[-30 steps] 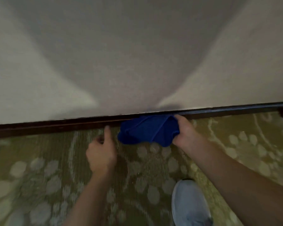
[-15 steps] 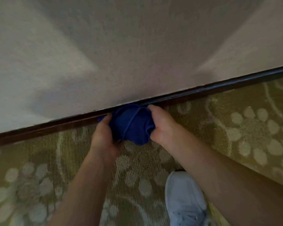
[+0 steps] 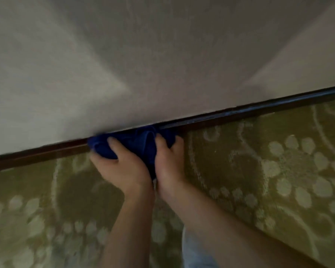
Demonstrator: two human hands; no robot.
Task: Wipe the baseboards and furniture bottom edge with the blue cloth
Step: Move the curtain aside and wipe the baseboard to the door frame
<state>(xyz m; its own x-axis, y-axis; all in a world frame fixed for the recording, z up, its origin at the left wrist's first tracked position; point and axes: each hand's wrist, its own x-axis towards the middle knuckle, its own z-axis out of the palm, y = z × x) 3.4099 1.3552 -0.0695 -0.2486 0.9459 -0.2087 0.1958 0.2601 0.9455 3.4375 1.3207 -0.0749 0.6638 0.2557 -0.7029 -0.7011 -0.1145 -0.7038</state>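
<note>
Left hand (image 3: 124, 169), right hand (image 3: 168, 163) | fingers gripping bunched dark-blue cloth (image 3: 141, 142) | pressing against dark wooden baseboard (image 3: 259, 109) at twelve o'clock

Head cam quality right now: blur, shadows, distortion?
Head view: soft all over with motion blur, carpet pattern smeared; a broad shadow fans up the wall; dim, no glare; the baseboard runs tilted; both hands and the cloth stay readable.
</note>
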